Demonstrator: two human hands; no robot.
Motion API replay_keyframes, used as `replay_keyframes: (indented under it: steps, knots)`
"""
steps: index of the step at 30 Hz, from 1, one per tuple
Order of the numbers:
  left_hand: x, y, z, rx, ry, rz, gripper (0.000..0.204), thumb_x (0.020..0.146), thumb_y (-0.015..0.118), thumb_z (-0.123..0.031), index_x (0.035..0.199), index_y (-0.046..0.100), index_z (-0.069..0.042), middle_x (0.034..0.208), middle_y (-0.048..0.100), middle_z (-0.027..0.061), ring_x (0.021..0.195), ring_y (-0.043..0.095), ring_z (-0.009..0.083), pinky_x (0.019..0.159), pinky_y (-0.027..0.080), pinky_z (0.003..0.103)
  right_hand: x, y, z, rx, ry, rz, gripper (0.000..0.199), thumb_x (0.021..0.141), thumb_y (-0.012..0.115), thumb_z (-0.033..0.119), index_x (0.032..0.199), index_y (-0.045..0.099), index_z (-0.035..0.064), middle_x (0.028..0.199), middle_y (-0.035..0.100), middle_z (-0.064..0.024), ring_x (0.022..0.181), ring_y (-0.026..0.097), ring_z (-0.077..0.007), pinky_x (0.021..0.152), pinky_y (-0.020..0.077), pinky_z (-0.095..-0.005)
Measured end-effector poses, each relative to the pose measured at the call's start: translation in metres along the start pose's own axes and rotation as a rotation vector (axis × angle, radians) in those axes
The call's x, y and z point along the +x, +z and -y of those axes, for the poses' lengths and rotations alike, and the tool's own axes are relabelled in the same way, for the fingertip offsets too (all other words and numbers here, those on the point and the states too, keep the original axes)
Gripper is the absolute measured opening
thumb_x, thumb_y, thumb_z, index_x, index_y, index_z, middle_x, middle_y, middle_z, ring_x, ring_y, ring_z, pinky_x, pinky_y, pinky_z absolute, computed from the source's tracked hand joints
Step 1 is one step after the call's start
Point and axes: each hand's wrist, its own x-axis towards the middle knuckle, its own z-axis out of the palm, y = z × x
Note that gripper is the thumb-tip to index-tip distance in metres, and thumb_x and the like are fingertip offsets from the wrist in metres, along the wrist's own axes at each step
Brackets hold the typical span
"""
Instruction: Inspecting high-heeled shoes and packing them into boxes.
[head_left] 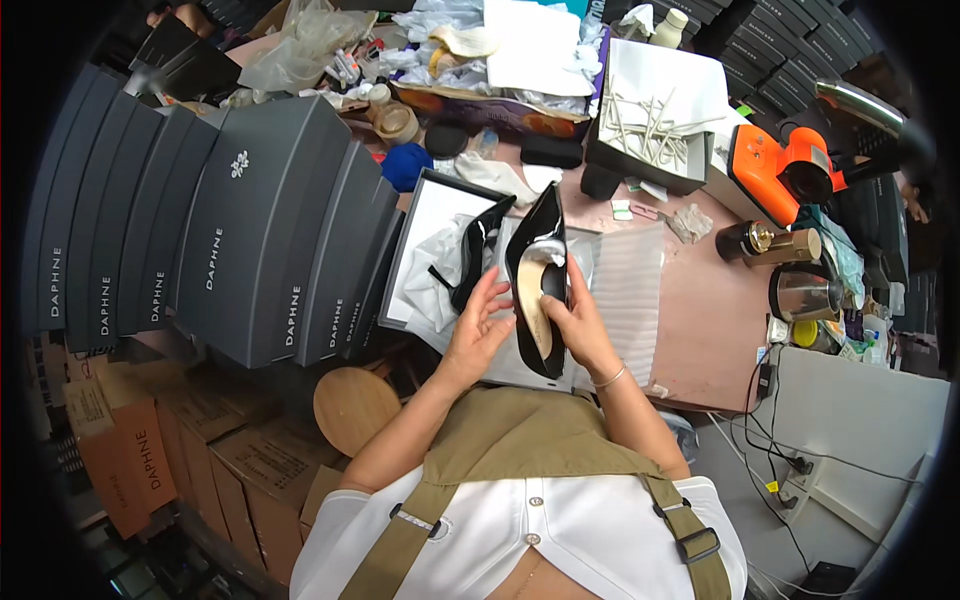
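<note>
A black pointed shoe (533,305) with a beige insole is held over the table, its toe pointing away from me. My right hand (582,322) grips its right side, with the thumb inside the opening. White stuffing shows near the toe. Just left of the shoe, my left hand (482,328) is open with its fingers apart; I cannot tell whether the fingertips touch it. Farther left, a second black shoe (474,258) with a thin heel lies on crumpled white tissue (425,285) in an open shoebox (405,240).
Tall stacks of dark grey shoeboxes (255,220) crowd the left side. A translucent ribbed sheet (630,290) lies right of the shoe. Beyond stand a box of white sticks (655,135), an orange device (765,170) and small bottles. A round wooden stool (355,410) is below left.
</note>
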Motion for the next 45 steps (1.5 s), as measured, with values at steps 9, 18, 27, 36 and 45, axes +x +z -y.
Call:
replay_keyframes:
  steps: [9, 18, 27, 36, 45]
  knots:
    - [0.007, -0.019, -0.003, -0.039, -0.165, 0.028, 0.062, 0.096, 0.052, -0.028, 0.143, 0.027, 0.003, 0.134, 0.046, 0.012, 0.121, 0.045, 0.0165, 0.102, 0.035, 0.029, -0.018, 0.024, -0.012, -0.188, -0.17, -0.077, 0.072, 0.091, 0.048, 0.005, 0.151, 0.008, 0.0102, 0.116, 0.059, -0.0175, 0.101, 0.056, -0.0167, 0.086, 0.0439, -0.0269]
    - [-0.028, -0.103, -0.051, -0.155, 0.018, -0.366, 0.049, 0.094, 0.043, -0.01, 0.139, 0.034, 0.004, 0.123, 0.055, 0.0118, 0.106, 0.056, 0.0147, 0.092, 0.044, 0.028, 0.038, 0.05, -0.028, -0.22, -0.094, 0.039, 0.08, 0.089, 0.063, 0.024, 0.147, 0.013, -0.002, 0.126, 0.05, -0.0283, 0.113, 0.055, -0.0304, 0.093, 0.0454, -0.0371]
    - [-0.054, -0.118, -0.013, -0.049, 0.1, -0.452, 0.051, 0.097, 0.041, -0.017, 0.14, 0.028, 0.008, 0.137, 0.043, 0.0171, 0.124, 0.043, 0.0196, 0.104, 0.032, 0.03, 0.117, 0.115, -0.07, -0.912, -0.175, -0.01, 0.083, 0.074, 0.064, 0.006, 0.144, 0.019, 0.0019, 0.101, 0.058, -0.0334, 0.094, 0.057, -0.0473, 0.085, 0.0466, -0.0473]
    - [-0.051, -0.125, 0.006, -0.014, 0.099, -0.395, 0.053, 0.097, 0.043, -0.017, 0.141, 0.027, 0.007, 0.137, 0.042, 0.0169, 0.124, 0.043, 0.0205, 0.103, 0.033, 0.031, 0.008, 0.078, 0.065, -1.283, -0.299, -0.086, 0.056, 0.077, 0.055, -0.001, 0.131, 0.043, 0.0047, 0.092, 0.056, -0.0228, 0.081, 0.059, -0.0399, 0.07, 0.0493, -0.0466]
    - [0.02, -0.131, 0.106, -0.093, -0.314, -0.383, 0.064, 0.091, 0.058, -0.022, 0.14, 0.029, 0.006, 0.128, 0.049, 0.0158, 0.115, 0.05, 0.0204, 0.097, 0.038, 0.03, 0.003, 0.014, -0.042, -0.903, -0.137, -0.33, 0.049, 0.082, 0.063, 0.016, 0.126, 0.047, -0.0004, 0.098, 0.06, -0.0297, 0.089, 0.061, -0.04, 0.078, 0.0485, -0.0442]
